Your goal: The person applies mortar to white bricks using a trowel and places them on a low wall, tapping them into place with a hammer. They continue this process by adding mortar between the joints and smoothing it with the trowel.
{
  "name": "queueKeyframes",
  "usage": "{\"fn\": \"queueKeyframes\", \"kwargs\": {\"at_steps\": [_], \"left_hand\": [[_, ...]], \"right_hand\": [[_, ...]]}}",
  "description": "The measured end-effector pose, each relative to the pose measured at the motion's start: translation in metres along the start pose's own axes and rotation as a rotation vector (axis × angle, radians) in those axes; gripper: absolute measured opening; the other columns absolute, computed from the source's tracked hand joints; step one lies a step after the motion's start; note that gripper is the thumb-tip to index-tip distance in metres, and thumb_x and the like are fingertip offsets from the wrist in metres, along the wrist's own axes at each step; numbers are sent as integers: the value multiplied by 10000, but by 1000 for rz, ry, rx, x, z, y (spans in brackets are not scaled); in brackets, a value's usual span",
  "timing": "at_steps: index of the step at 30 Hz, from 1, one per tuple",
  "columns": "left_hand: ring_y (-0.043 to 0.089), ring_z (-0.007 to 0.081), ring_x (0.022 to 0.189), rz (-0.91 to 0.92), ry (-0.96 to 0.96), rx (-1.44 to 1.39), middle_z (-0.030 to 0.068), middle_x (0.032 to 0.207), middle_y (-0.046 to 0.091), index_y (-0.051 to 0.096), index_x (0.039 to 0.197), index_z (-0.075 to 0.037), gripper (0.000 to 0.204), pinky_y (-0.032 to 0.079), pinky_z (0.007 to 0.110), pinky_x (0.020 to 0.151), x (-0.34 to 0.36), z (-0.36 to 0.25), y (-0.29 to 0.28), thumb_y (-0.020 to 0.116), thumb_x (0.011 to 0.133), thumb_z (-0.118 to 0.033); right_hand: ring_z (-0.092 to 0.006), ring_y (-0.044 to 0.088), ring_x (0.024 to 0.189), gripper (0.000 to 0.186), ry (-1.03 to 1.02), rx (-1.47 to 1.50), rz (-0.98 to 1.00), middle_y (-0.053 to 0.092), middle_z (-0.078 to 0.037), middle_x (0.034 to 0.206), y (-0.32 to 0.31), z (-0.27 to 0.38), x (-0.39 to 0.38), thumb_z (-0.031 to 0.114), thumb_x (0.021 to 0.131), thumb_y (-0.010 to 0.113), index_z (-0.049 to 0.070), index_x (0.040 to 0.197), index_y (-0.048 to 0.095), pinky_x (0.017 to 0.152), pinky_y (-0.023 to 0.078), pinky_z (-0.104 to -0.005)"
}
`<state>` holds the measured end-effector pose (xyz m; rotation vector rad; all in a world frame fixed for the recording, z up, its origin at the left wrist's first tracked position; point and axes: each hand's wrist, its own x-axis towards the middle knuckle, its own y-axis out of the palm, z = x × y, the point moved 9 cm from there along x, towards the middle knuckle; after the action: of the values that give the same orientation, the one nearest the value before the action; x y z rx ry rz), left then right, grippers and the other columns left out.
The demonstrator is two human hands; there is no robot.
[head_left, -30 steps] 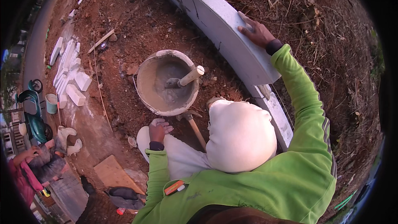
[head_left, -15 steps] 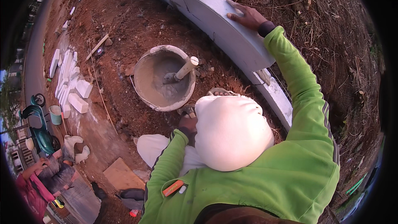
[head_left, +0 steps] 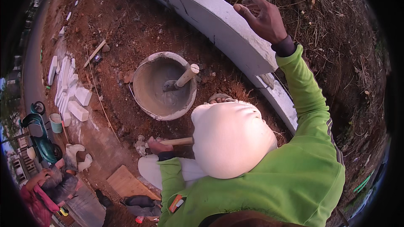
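"Wall (head_left: 227, 29) first: how does it stand?"

"It runs from the top of your view down toward your right side, pale grey blocks end to end, with a tall one nearest you, by your right sleeve."

"And the bucket (head_left: 143, 85)?"

"It sits on reddish soil ahead of your knee (head_left: 235, 141), left of the wall. Grey wet mix (head_left: 168, 97) lies inside, and a pale round handle (head_left: 187, 75) leans up out of it on the wall side."

"The wooden-handled tool (head_left: 179, 141)?"

"Low, between the bucket and your left thigh. Your knee hides one end; the other, beyond your fingers, is too blurred to make out."

"Which hand has it?"

"Your left hand (head_left: 158, 146), its fingers wrapped round the handle. Your right hand (head_left: 264, 19) is raised beside the tall block, grasping nothing, fingers loosely bent and apart. Whether a fingertip brushes that block, I cannot tell."
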<state>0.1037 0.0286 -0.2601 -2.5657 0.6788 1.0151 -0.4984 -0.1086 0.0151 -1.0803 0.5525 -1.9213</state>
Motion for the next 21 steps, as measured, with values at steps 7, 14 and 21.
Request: {"fn": "queueKeyframes", "kwargs": {"at_steps": [7, 14, 21], "left_hand": [[434, 129, 734, 863, 636, -324, 1, 776, 430, 455, 920, -128, 138, 447, 370, 824, -212, -170, 178, 553, 974, -209], [539, 127, 925, 1880, 813, 456, 41, 975, 577, 570, 1197, 3, 561, 479, 331, 829, -428, -61, 304, 718, 944, -476], [492, 384, 1322, 1379, 189, 872, 188, 1449, 443, 430, 1454, 13, 874, 503, 588, 1000, -338, 80, 392, 799, 856, -505]], "right_hand": [[-295, 699, 879, 460, -406, 655, 467, 710, -185, 944, 88, 195, -90, 165, 860, 733, -33, 1250, 592, 831, 557, -392], [-136, 614, 722, 375, 70, 516, -1, 666, -83, 800, -58, 108, -82, 309, 969, 706, 5, 1172, 623, 649, 501, -340], [-247, 612, 665, 358, 374, -264, 70, 626, -136, 757, -221, -46, -205, 363, 970, 701, 52, 1142, 658, 611, 455, -378]]}}
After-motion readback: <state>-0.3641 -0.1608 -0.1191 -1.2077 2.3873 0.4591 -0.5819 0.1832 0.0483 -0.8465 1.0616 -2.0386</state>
